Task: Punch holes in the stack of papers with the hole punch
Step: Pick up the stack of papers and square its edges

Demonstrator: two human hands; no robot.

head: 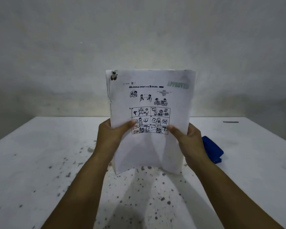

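A white stack of papers (151, 100) stands upright on the table, its bottom edge resting on the surface. The front sheet shows cartoon drawings, printed text and a green APPROVED stamp; its top left corner is torn and dark. My left hand (111, 135) grips the stack's left edge with the thumb across the front. My right hand (187, 140) grips the right edge the same way. A blue hole punch (212, 150) lies on the table just right of my right hand, partly hidden behind it.
The white table (40, 162) is speckled with dark spots, mostly in the middle near me. A grey wall (139, 38) rises behind its far edge. A small dark strip (230, 122) lies at the far right of the table.
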